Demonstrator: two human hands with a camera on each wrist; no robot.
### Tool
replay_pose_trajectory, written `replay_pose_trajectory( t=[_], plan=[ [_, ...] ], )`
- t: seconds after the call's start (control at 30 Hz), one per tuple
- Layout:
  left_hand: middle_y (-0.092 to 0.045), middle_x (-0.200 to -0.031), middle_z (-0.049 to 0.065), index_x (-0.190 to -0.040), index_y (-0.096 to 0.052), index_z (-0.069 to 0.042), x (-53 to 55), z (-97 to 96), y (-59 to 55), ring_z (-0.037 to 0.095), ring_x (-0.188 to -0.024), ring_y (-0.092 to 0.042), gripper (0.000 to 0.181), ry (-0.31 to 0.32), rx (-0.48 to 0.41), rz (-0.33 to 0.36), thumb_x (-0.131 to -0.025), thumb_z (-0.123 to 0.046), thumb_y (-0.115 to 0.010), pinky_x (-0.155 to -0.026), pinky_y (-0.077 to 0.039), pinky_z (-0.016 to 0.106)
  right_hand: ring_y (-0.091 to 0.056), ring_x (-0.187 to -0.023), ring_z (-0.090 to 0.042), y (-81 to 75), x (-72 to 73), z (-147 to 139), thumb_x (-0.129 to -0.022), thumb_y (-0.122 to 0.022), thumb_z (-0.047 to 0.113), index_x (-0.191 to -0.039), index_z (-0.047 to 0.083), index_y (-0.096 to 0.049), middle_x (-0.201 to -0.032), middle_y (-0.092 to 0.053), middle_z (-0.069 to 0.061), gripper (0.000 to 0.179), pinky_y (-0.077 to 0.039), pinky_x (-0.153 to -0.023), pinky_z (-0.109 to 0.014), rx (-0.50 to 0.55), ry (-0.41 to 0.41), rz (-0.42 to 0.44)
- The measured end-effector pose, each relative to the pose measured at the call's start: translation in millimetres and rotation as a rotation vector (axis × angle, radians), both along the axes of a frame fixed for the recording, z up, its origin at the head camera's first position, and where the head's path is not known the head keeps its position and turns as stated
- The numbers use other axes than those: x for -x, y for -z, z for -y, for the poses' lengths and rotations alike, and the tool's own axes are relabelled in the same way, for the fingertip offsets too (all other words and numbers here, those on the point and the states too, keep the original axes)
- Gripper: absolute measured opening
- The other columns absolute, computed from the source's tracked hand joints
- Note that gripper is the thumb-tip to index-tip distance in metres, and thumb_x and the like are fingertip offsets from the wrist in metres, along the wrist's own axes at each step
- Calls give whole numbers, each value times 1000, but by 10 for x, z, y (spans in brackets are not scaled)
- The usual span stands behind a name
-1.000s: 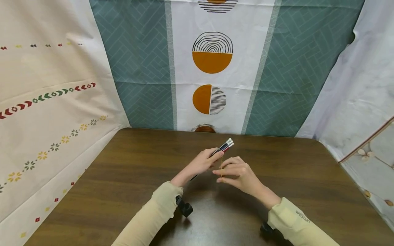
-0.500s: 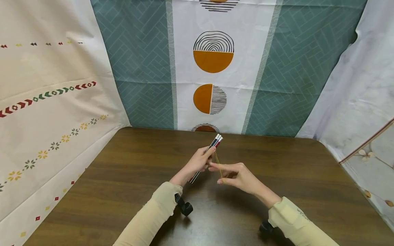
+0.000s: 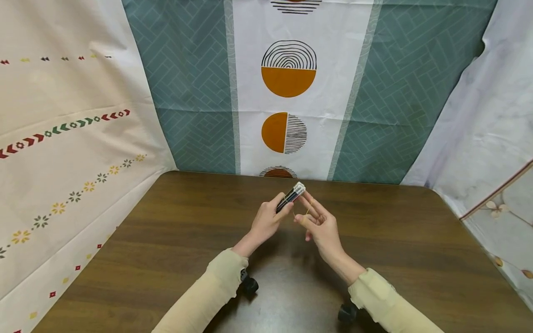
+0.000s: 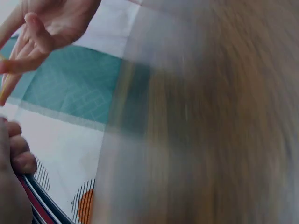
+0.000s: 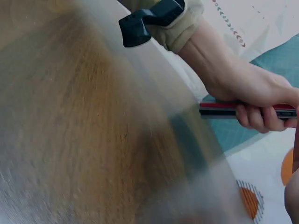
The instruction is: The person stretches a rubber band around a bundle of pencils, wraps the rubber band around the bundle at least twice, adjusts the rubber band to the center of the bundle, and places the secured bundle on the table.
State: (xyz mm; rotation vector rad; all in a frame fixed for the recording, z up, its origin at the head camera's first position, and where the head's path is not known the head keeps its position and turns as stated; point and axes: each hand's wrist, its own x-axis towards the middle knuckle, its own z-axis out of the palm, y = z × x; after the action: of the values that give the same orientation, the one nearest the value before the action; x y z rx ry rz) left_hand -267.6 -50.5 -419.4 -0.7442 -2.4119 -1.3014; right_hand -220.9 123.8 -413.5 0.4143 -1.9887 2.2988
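My left hand (image 3: 265,221) grips a bundle of dark and red pencils (image 3: 287,200), their white ends pointing up and away to the right. In the right wrist view, the pencils' other ends (image 5: 217,110) stick out behind the curled fingers. Close on the right, my right hand (image 3: 326,229) holds a thin yellow rubber band (image 3: 307,212) stretched over its spread fingers and thumb. Its fingertips are at the white ends; whether they touch is unclear. The band appears to run toward the bundle, but its full path is too fine to follow. Part of the right hand (image 4: 60,23) shows in the left wrist view.
Both hands are above a brown wooden table (image 3: 175,259). A patterned teal and white cloth (image 3: 195,92) hangs behind its far edge, with pale cloths at both sides. A black wrist camera (image 3: 250,284) sits at the left cuff.
The pencils have turned so their white ends face more toward the camera. My right hand has risen to those ends, its fingers now pointing upward and spreading the rubber band.
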Motion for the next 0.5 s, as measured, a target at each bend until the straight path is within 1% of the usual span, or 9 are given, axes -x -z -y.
replay_pose_trajectory(
  t=[0.1,0.17,0.23,0.33,0.4,0.5],
  plan=[
    [-44,-65,-4,-99,-55,-11,-24,71,-8,4,-52,-37,20,38,119,-96,-101,-31,-57,-50,-30,18,-67,-75,-4,-57,-11,4,-88,-73,6,-143,15,-52,-127,-68,7,60,-51,-50,-21,0,102,26],
    [-44,-64,-5,-98,-55,-11,-34,113,-14,4,-53,-37,18,65,173,-122,-100,-29,-59,-51,-30,18,-67,-76,-3,-90,-19,-2,-87,-75,6,-140,14,-56,-115,-73,12,57,-55,-53,-24,-11,143,23],
    [-44,-64,-5,-98,-55,-12,-41,146,-17,3,-53,-37,17,81,210,-132,-100,-29,-59,-52,-30,17,-68,-78,-4,-116,-27,-8,-86,-76,7,-139,14,-57,-107,-74,14,56,-56,-55,-27,-30,158,5],
    [-44,-64,-6,-99,-55,-13,-50,182,-22,3,-52,-38,20,112,239,-126,-100,-32,-57,-51,-30,17,-70,-82,-5,-129,-28,-13,-85,-77,9,-138,14,-58,-104,-74,15,56,-58,-58,-30,-73,158,-30],
    [-45,-64,-6,-99,-55,-13,-54,200,-22,2,-52,-37,23,133,255,-125,-101,-36,-55,-51,-30,16,-70,-81,-5,-126,-24,-17,-85,-78,12,-136,16,-60,-104,-74,15,55,-58,-58,-31,-125,178,-56],
    [-44,-64,-6,-97,-54,-13,-58,222,-21,2,-51,-37,27,158,296,-131,-101,-39,-52,-50,-29,16,-69,-80,-5,-120,-23,-19,-83,-81,16,-131,21,-63,-107,-76,8,52,-57,-57,-31,-210,212,-110]
  ],
)
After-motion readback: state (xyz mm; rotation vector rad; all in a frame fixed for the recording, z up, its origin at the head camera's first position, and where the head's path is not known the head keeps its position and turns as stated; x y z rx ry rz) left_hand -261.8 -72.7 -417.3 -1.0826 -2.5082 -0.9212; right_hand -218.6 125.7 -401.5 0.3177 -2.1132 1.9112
